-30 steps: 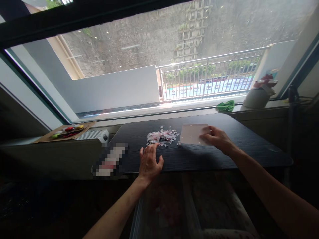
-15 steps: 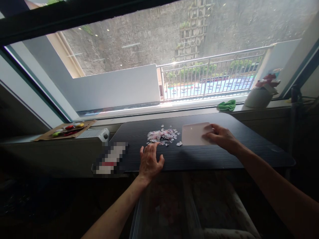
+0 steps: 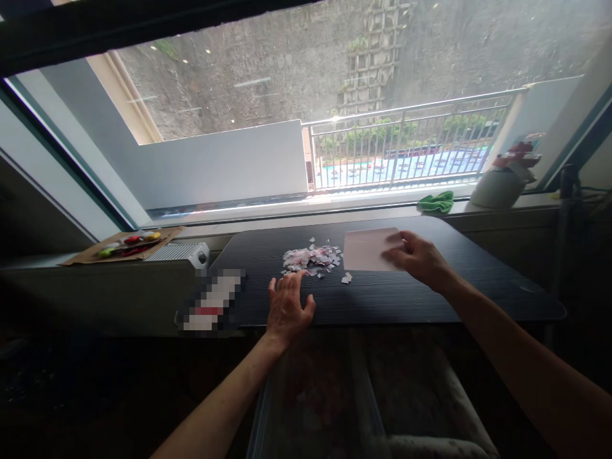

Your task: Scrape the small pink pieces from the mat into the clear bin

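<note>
A heap of small torn-looking scraps (image 3: 310, 256), white with pinkish patches, lies on the dark, wood-grained tabletop (image 3: 406, 303); whether the pink is print cannot be told, since the pieces are too small to read. A pale, flat sheet (image 3: 366, 250) is just to the right of the heap, its visible face plain; whether its lower edge touches the table cannot be told. The right hand (image 3: 421, 260) grips this sheet by its right end, thumb and fingers closed on it and slightly blurred. A few loose pieces (image 3: 347, 278) lie apart from the heap, just below the sheet's left corner. The left hand (image 3: 289, 305) is palm down at the heap's near side, fingers loosely spread and gripping nothing, fingertips at the edge of the scraps. Toward the table's left end is a pixelated item (image 3: 213, 301), mostly pale with a red band, any lettering on it masked. Beyond it, brown cardboard (image 3: 79, 256) bears red, yellow and green objects, beside a white ridged unit (image 3: 199, 255) with a knob. On the windowsill (image 3: 239, 232) behind, a green cloth (image 3: 437, 202) lies near a pale, red-topped container (image 3: 497, 188), any label on it illegible. Outside the window runs a metal railing (image 3: 403, 131).
</note>
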The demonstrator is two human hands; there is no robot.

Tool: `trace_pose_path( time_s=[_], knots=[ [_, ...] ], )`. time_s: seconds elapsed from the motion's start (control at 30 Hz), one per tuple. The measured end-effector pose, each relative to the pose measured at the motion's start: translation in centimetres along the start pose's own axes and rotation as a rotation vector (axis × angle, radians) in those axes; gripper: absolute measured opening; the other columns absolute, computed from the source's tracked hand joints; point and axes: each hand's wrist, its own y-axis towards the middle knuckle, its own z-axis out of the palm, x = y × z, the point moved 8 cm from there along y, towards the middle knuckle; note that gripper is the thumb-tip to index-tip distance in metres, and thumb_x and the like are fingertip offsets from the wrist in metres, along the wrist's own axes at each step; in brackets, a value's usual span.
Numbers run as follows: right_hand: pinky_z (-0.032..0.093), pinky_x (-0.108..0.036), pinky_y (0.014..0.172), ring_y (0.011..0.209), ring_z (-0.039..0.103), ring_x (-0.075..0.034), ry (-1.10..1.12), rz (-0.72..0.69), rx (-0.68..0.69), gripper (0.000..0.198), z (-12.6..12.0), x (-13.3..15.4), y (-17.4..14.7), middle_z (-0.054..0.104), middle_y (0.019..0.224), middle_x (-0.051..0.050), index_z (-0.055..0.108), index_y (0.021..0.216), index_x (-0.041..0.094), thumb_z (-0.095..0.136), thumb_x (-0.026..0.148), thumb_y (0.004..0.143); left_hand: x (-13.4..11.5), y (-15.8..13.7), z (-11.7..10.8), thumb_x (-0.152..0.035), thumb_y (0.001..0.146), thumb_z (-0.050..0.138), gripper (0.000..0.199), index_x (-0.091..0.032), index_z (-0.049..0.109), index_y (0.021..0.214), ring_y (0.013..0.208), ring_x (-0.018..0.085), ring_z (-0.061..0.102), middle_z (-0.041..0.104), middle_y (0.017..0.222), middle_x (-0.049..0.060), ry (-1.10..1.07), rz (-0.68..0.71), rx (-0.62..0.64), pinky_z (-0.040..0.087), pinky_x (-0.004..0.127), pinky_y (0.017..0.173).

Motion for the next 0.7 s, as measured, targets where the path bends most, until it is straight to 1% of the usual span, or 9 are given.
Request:
trace_pose_path(
  time_s=[0.07,0.17,0.23,0.3,0.37,0.43,0.57,0.63,0.7],
  knots=[
    [0.054,-0.028,0.061,0.072,0.068,-0.017,0.059,-0.02,0.044,0.024,1.1,0.4,0.3,0.072,0.085,-0.009,0.06,0.102,0.015,0.06,0.017,0.078,0.0,0.0,0.0,-0.023,0.08,0.05,0.045,-0.02,0.046,0.125,0.118,0.026,0.052,0.06,0.122,0.011,-0.005,0.0,0.001,0.023,0.056,0.111],
    [0.055,-0.029,0.066,0.077,0.068,-0.018,0.117,-0.089,0.122,0.024,3.8,1.4,1.0,0.073,0.086,-0.008,0.059,0.103,0.016,0.06,0.015,0.078,0.0,-0.1,0.0,-0.022,0.08,0.049,0.045,-0.019,0.046,0.125,0.117,0.026,0.053,0.06,0.121,0.011,-0.003,0.002,0.0,0.024,0.056,0.111],
    [0.055,-0.029,0.066,0.079,0.068,-0.018,0.113,-0.129,0.159,0.025,5.3,2.0,1.3,0.073,0.087,-0.008,0.059,0.104,0.017,0.059,0.015,0.079,0.0,-0.1,-0.1,-0.022,0.08,0.05,0.045,-0.019,0.046,0.125,0.116,0.027,0.053,0.06,0.121,0.012,0.0,-0.001,-0.002,0.024,0.057,0.111],
    [0.054,-0.028,0.064,0.078,0.068,-0.018,0.084,-0.136,0.188,0.025,6.0,2.2,1.4,0.073,0.087,-0.008,0.059,0.103,0.017,0.058,0.014,0.079,0.1,-0.1,0.0,-0.022,0.08,0.05,0.046,-0.018,0.046,0.125,0.117,0.027,0.053,0.059,0.122,0.012,0.001,-0.004,0.0,0.024,0.057,0.111],
    [0.053,-0.025,0.06,0.073,0.067,-0.016,0.036,-0.115,0.208,0.023,5.8,2.1,1.1,0.073,0.085,-0.007,0.059,0.101,0.017,0.059,0.013,0.079,0.1,0.0,0.0,-0.022,0.08,0.05,0.046,-0.018,0.046,0.126,0.118,0.027,0.052,0.059,0.123,0.012,0.001,-0.005,0.004,0.024,0.057,0.111],
    [0.051,-0.023,0.056,0.068,0.066,-0.015,-0.013,-0.085,0.204,0.021,4.7,1.9,0.7,0.072,0.079,-0.005,0.061,0.098,0.018,0.061,0.013,0.077,0.0,0.0,0.0,-0.023,0.08,0.051,0.046,-0.019,0.046,0.126,0.118,0.027,0.052,0.059,0.123,0.012,-0.003,-0.003,0.006,0.024,0.056,0.111],
    [0.05,-0.023,0.055,0.064,0.064,-0.014,-0.043,-0.057,0.123,0.021,2.4,1.8,0.2,0.071,0.073,-0.004,0.062,0.096,0.018,0.064,0.013,0.075,-0.1,0.0,0.0,-0.023,0.08,0.05,0.046,-0.018,0.045,0.126,0.118,0.027,0.052,0.059,0.122,0.012,-0.007,0.0,0.017,0.024,0.056,0.111],
    [0.051,-0.025,0.058,0.067,0.065,-0.015,0.001,-0.064,0.118,0.021,2.6,1.9,0.3,0.071,0.076,-0.005,0.061,0.097,0.017,0.063,0.014,0.076,-0.1,0.0,0.0,-0.022,0.08,0.05,0.046,-0.018,0.046,0.126,0.118,0.027,0.052,0.059,0.122,0.012,-0.005,-0.006,0.021,0.024,0.056,0.111],
    [0.052,-0.026,0.06,0.071,0.065,-0.016,0.056,-0.09,0.155,0.023,3.9,2.0,0.7,0.072,0.081,-0.006,0.06,0.101,0.017,0.061,0.015,0.078,-0.1,0.0,0.0,-0.022,0.08,0.05,0.046,-0.018,0.046,0.126,0.117,0.026,0.052,0.059,0.121,0.011,-0.005,-0.014,0.023,0.023,0.056,0.111]
  ],
)
